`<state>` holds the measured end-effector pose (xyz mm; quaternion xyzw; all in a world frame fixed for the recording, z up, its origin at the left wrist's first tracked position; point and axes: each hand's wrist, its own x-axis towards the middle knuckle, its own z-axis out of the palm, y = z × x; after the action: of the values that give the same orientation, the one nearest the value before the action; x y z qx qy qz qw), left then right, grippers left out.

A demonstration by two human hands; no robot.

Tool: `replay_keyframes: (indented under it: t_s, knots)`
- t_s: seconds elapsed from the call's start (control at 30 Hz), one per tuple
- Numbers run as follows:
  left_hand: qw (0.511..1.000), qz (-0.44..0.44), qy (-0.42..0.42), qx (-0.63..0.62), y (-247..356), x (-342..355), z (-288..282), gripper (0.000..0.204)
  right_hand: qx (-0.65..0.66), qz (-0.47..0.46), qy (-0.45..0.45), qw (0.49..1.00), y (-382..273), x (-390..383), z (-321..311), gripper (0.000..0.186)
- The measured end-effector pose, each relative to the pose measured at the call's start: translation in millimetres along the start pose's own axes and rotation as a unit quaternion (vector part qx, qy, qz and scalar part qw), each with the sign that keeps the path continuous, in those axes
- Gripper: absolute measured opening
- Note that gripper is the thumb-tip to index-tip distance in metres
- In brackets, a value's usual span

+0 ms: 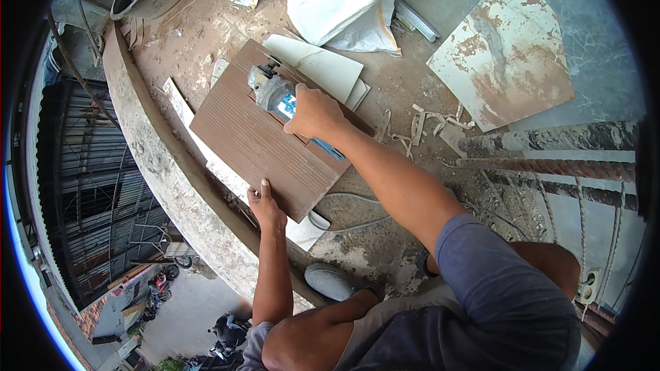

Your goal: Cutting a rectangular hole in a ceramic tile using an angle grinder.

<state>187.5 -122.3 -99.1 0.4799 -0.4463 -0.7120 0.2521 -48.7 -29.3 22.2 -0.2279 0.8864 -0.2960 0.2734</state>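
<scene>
My right hand [313,113] is wrapped around the body of a hand-held power cutter [275,93] with a grey metal head and a blue housing. The cutter rests on a brown ribbed tile [251,144], near its far right side. A narrow line runs in the tile beside the tool. With my left hand [267,207] I grip the tile's near left edge, thumb on top and the other fingers mostly hidden at the edge. The cutter's blade cannot be made out.
White tile pieces [320,63] lie under and beside the brown tile. White sacks [337,0] stand beyond. A large dirty white tile [505,55] lies right, near rebar rods [550,165]. A grey cable [357,227] crosses the dusty floor. On the left, a low concrete ledge [165,158] borders a drop.
</scene>
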Motion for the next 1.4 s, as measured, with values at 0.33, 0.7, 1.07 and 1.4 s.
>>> replay_keyframes:
  t_s: [0.33, 0.7, 1.07, 1.4]
  knots:
    - [1.000, 0.005, 0.001, 0.010, 2, -7, 3, 0.031, 0.011, -0.004, -0.003, 1.000, -14, 33, 6, 0.057]
    - [1.000, 0.005, -0.002, 0.003, 5, -9, 5, 0.036, 0.014, 0.012, -0.016, 1.000, -15, 38, 9, 0.058]
    - [1.000, -0.004, 0.005, -0.004, 5, -10, 5, 0.035, 0.016, 0.020, -0.023, 0.999, -16, 37, 9, 0.059]
    - [1.000, -0.004, 0.000, 0.002, 7, -10, 7, 0.034, 0.008, 0.026, -0.029, 0.999, -16, 39, 9, 0.061]
